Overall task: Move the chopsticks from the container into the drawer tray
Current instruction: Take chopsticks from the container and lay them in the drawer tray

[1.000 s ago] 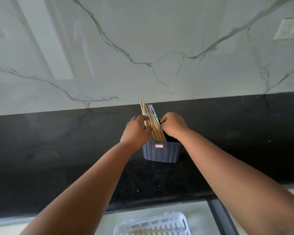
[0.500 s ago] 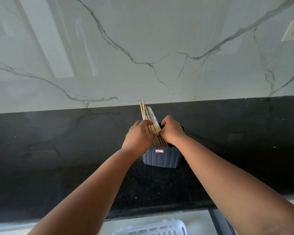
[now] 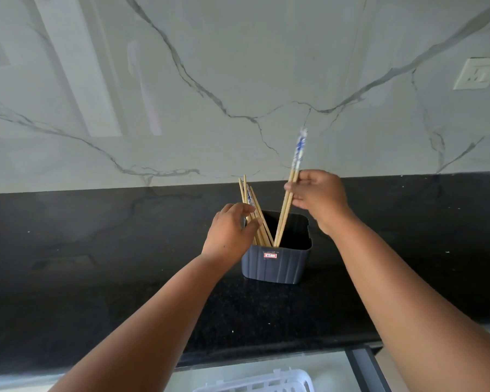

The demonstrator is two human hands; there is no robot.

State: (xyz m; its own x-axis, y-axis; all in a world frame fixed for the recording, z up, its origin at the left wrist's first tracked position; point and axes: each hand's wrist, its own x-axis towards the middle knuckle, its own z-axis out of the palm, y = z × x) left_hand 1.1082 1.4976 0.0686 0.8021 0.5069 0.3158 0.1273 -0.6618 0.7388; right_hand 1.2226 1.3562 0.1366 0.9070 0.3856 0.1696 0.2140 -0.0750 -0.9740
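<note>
Above the container (image 3: pixel 277 264), right hand (image 3: pixel 318 198) pinching raised chopsticks (image 3: pixel 290 193); left hand (image 3: pixel 229 232) loosely around the rest (image 3: pixel 251 206).

A black speckled stone counter (image 3: pixel 96 278) runs across the whole middle of the view. Behind it, from nine o'clock round to three o'clock, rises a pale marble wall (image 3: pixel 238 66) crossed by thin grey veins, with soft bright reflections towards ten o'clock. A cream wall socket (image 3: pixel 477 73) is set into that wall at about two o'clock, well above the counter's back edge and apart from it
</note>
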